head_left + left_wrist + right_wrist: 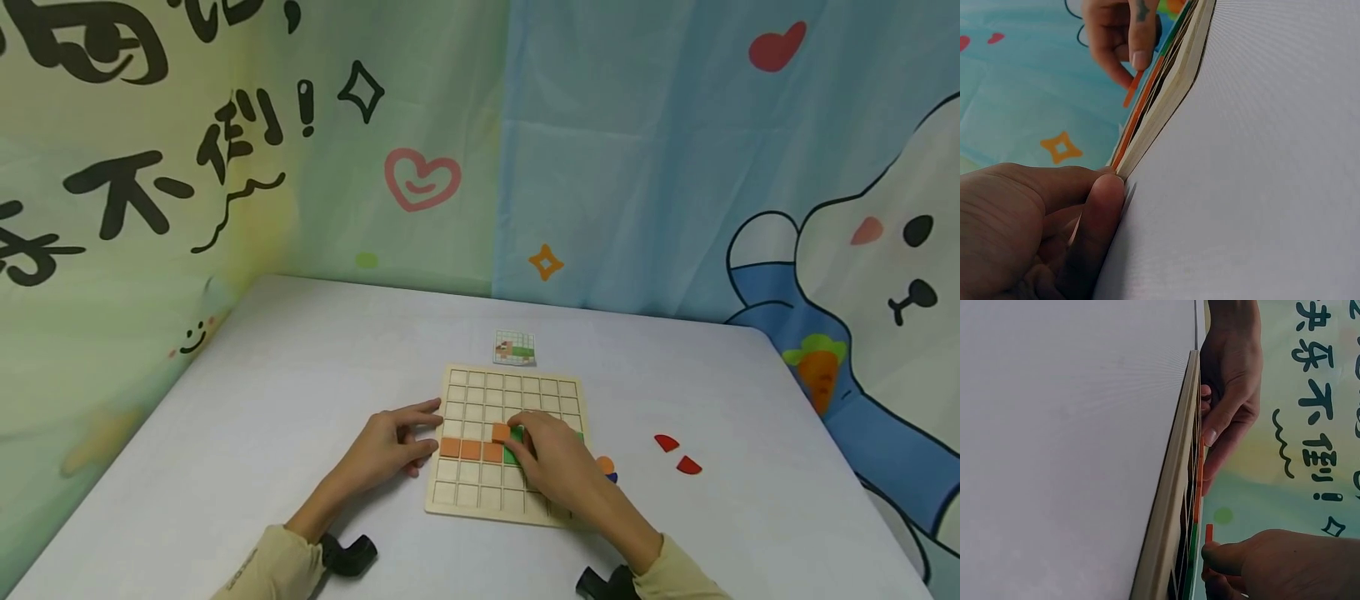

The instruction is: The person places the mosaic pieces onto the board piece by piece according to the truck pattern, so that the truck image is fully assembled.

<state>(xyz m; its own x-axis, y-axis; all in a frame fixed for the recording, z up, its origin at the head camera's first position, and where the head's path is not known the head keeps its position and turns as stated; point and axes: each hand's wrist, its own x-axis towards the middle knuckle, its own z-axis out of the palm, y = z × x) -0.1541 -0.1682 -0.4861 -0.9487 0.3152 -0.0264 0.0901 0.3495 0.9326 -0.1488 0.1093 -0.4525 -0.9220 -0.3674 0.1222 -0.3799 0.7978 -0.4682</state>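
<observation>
A square wooden grid board (467,497) lies on the white table. Between thumb and fingers my right hand (557,463) pinches an orange square tile (500,432), held just above the board in the right wrist view. Below that tile, a row of orange tiles (470,450) fills cells from the left edge. Green tiles (512,457) continue the row, partly hidden under the right hand. My left hand (384,447) touches the board's left edge with its fingertips, the fingers fairly straight. Seen from the left wrist, its thumb (1107,197) is right at the board's side.
A small picture card (514,348) lies beyond the board's far edge. Right of the board are an orange rounded piece (605,464), a blue piece (612,477) and two red wedge pieces (689,466). A printed cloth (615,167) hangs behind the table.
</observation>
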